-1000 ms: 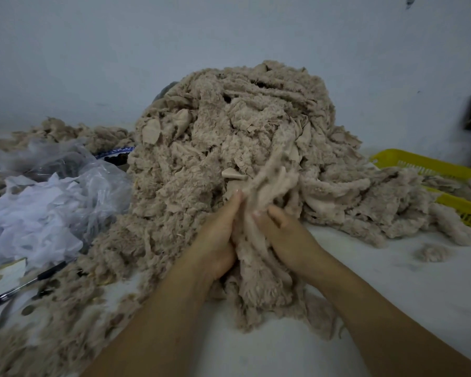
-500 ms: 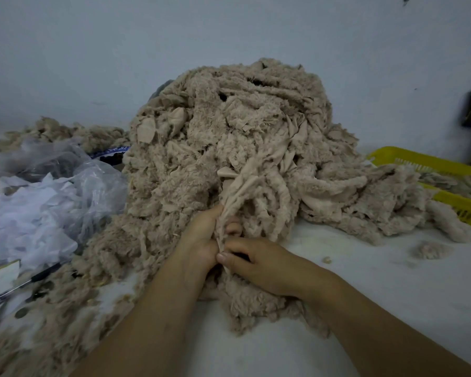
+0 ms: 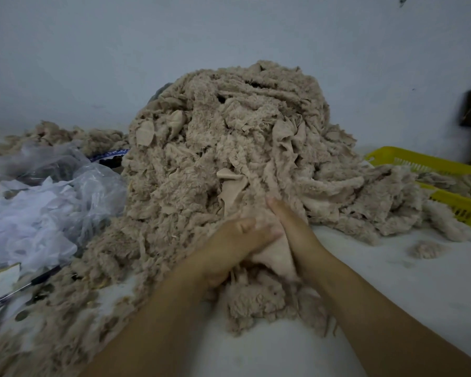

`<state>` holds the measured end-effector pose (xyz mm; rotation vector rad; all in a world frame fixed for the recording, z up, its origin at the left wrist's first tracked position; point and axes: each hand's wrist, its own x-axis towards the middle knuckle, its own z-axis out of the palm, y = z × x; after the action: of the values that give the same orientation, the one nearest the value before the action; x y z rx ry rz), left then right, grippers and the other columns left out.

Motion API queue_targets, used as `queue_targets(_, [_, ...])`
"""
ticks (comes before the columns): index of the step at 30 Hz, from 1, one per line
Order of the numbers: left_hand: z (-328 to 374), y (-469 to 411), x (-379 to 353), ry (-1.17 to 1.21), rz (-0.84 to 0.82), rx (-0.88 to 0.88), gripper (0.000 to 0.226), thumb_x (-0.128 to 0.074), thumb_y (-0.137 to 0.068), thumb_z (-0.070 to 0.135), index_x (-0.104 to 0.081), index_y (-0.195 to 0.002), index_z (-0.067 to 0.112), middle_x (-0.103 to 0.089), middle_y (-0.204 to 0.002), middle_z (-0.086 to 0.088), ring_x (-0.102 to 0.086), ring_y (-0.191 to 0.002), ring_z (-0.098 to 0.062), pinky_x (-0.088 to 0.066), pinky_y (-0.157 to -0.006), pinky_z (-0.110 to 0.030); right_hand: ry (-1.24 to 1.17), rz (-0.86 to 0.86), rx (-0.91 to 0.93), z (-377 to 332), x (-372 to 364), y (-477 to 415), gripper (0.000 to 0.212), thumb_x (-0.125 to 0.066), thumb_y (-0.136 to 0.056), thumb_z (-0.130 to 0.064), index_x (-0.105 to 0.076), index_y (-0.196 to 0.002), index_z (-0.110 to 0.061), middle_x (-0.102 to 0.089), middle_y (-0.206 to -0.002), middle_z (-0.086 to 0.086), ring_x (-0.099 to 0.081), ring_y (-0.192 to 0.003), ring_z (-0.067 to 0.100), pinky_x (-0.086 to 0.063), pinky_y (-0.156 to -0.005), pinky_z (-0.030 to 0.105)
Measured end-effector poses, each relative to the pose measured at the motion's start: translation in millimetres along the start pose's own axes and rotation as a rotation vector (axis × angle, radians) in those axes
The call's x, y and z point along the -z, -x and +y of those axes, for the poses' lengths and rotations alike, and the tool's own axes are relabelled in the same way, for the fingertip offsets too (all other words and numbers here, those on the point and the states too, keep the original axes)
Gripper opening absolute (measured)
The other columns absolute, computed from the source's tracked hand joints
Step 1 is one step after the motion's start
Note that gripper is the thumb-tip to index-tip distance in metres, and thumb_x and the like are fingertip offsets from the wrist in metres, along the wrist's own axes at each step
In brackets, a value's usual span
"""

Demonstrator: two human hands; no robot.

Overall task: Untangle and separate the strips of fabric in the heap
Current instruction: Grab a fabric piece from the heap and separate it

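Fingers (image 3: 259, 231) of two hands (image 3: 229, 247) (image 3: 297, 235) hold one strip (image 3: 275, 254).

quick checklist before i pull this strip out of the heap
1. Left hand grips the strip: ok.
2. Right hand has a grip on it: cannot tell, its underside is hidden.
3. Strip free of the heap: not ok, its far end runs into the tangle.
4. Bare table on the right to lay it on: ok.
5. Room in the yellow basket: cannot tell, fabric spills over it.
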<state>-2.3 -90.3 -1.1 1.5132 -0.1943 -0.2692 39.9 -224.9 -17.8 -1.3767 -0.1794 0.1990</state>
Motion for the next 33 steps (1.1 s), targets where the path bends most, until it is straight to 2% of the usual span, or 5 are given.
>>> queue_targets(8, [-2, -10, 13, 0.233, 0.270, 0.041, 0.028, -0.063, -0.092, 0.035, -0.080, -0.096, 0.014, -0.075, -0.105, -0.014, -0.072, -0.099, -0.025, -0.055, -0.092, -0.037, -0.083, 0.209, 0.008, -3, 10, -7, 0.031, -0.044, -0.103, -0.037, -0.067, -0.094, -0.017, -0.071, -0.085, 0.002, -0.069, -0.078, 0.014, -0.055, -0.071, 0.031])
queue_targets(13, [-2, -13, 19, 0.439, 0.319, 0.024, 0.029, -0.064, -0.089, 0.033, -0.081, -0.078, 0.012, -0.075, -0.094, -0.016, -0.073, -0.080, -0.024, -0.060, -0.069, -0.034, -0.072, 0.275, 0.111, -5, 16, -9, 0.046, -0.041, -0.103, -0.046, -0.049, -0.065, -0.021, -0.048, -0.055, -0.004, -0.044, -0.053, 0.012, -0.038, -0.060, 0.033])
queue_targets(20, [-5, -10, 19, 0.423, 0.269, -0.020, 0.032, -0.062, -0.086, 0.027, -0.076, -0.106, 0.005, -0.071, -0.114, -0.021, -0.068, -0.107, -0.032, -0.049, -0.102, -0.046, 0.218, -0.097, 0.093, 9, -5, 0, 0.078, -0.044, -0.078, -0.084, -0.058, -0.134, -0.031, -0.061, -0.135, -0.005, -0.055, -0.126, 0.012, -0.041, -0.109, 0.040])
queue_targets(25, [-2, -12, 19, 0.462, 0.283, -0.023, 0.035, -0.061, -0.088, 0.029, -0.075, -0.109, 0.006, -0.071, -0.113, -0.020, -0.069, -0.103, -0.029, -0.052, -0.100, -0.044, 0.456, 0.033, 0.141, 9, -3, -1, 0.055, -0.048, -0.095, -0.057, -0.066, -0.097, -0.005, -0.068, -0.098, 0.020, -0.066, -0.082, 0.022, -0.049, -0.075, 0.036])
queue_targets(33, [2, -15, 33, 0.825, 0.236, -0.185, 0.049, -0.046, -0.097, 0.043, -0.079, -0.103, 0.006, -0.075, -0.108, -0.012, -0.073, -0.100, -0.019, -0.060, -0.077, -0.031, 0.518, -0.364, 0.052, 8, -7, 14, 0.037, -0.057, -0.078, -0.074, -0.066, -0.093, -0.041, -0.067, -0.079, -0.021, -0.061, -0.068, -0.003, -0.048, -0.064, 0.019])
